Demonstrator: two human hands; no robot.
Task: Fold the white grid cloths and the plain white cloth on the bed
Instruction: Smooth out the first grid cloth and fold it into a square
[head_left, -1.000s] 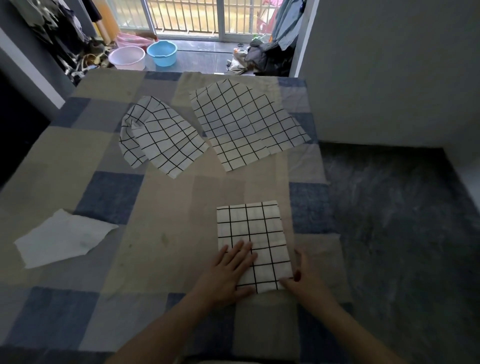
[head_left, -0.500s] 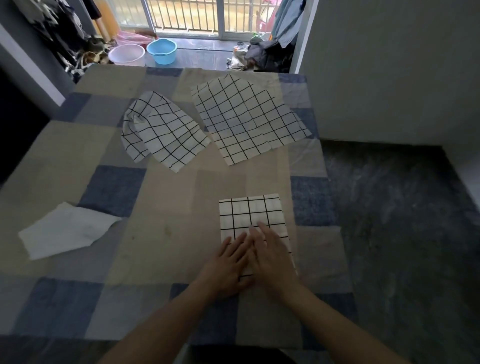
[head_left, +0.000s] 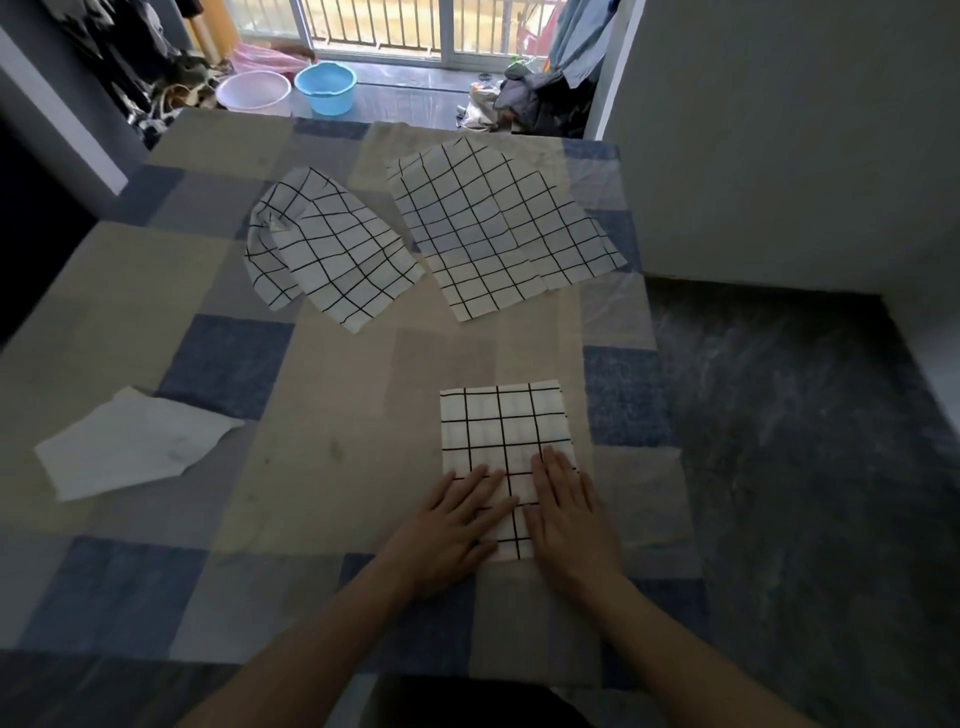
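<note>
Since 0.5 s ago, both hands have parted slightly: left hand (head_left: 457, 525) and right hand (head_left: 563, 512) lie flat, fingers straight, gripping nothing, pressing the near end of the folded grid cloth (head_left: 506, 431), a neat rectangle w/ black lines, near the bed's (head_left: 130, 291) right edge. Two unfolded grid cloths (head_left: 327, 249) (head_left: 498, 228) lie farther back, one rumpled; plain white cloth (head_left: 132, 447) at left. Bedcover: tan/blue patchwork. Blue basin (head_left: 326, 87) and pink basin (head_left: 253, 91) on floor beyond.
</note>
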